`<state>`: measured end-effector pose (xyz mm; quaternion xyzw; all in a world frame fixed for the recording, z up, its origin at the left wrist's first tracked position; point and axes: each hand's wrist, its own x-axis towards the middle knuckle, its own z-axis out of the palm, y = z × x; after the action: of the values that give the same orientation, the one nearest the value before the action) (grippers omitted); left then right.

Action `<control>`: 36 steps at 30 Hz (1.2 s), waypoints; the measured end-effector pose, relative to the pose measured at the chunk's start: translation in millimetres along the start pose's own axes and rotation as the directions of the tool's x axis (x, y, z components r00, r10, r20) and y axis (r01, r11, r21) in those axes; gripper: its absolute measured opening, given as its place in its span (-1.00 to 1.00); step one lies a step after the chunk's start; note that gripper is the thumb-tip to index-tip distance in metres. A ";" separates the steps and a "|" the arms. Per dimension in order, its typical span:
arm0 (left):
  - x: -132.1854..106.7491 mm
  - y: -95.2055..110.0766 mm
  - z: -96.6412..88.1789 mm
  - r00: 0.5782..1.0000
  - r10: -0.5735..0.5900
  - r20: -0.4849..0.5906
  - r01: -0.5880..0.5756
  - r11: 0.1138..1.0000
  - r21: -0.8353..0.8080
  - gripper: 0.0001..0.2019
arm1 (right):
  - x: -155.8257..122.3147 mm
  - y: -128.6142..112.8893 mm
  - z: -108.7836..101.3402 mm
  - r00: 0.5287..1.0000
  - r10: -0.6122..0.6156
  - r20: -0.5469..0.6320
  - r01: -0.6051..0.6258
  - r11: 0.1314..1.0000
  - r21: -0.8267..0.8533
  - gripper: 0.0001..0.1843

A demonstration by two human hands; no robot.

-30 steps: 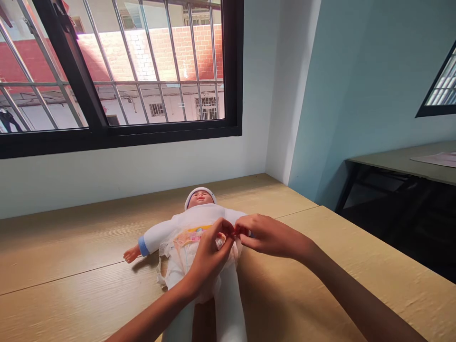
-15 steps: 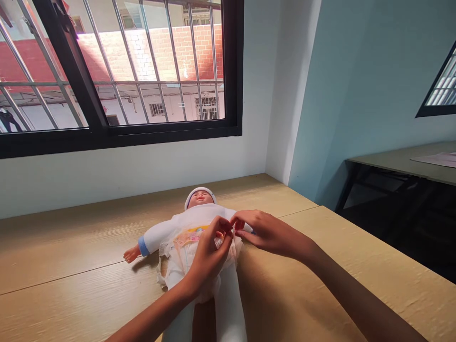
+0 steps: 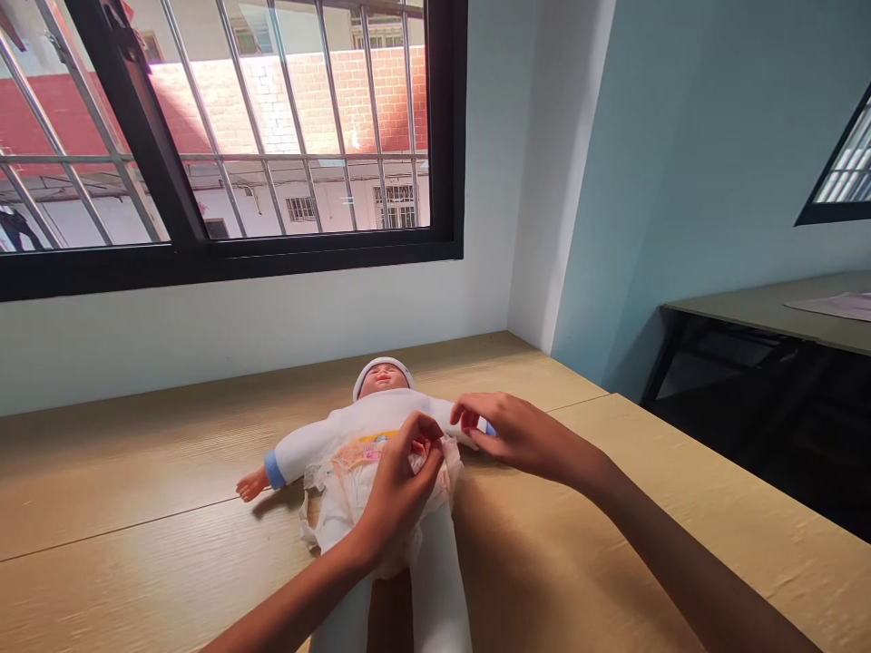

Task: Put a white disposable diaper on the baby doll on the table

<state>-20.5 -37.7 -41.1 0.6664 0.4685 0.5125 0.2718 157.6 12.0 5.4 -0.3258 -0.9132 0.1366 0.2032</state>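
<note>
On the wooden table a baby doll [image 3: 381,404] lies on its back, in white clothes with blue cuffs and a white cap. A thin white diaper [image 3: 354,472] with a coloured print at its waist covers the doll's middle. My left hand [image 3: 405,476] rests over the diaper, thumb and fingers closed at its right upper edge and hiding part of the front. Just to the right, over the doll's outstretched arm, is my right hand [image 3: 507,431]. Its fingers are curved and apart, with nothing seen between them.
The wooden tabletop [image 3: 136,481] has a seam running under the doll. Behind it stand a white wall and a black-framed window [image 3: 327,249] with metal bars. A second, darker table [image 3: 768,299] is off to the right.
My right hand has drawn away from my left hand and the diaper's edge, a little to the right. My left hand and the doll have stayed in place.
</note>
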 end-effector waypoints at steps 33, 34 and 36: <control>-0.3 -3.2 1.2 1.000 0.003 0.002 -0.003 1.000 -0.010 -0.96 | -0.8 -2.6 5.5 0.992 -0.008 0.129 0.003 0.999 0.037 -0.84; -0.3 -3.6 1.4 1.000 0.004 0.001 -0.004 1.000 -0.012 -0.96 | -1.0 -2.8 5.5 0.992 -0.009 0.128 0.004 0.999 0.037 -0.84; -0.2 -4.6 1.8 1.000 0.007 -0.001 -0.007 1.000 -0.015 -0.96 | -1.2 -3.3 5.6 0.992 -0.012 0.127 0.008 0.999 0.036 -0.84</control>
<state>-20.4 -35.8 -45.6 0.6657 0.4622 0.5174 0.2749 154.1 8.1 1.4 -0.3083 -0.9233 0.1721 0.1511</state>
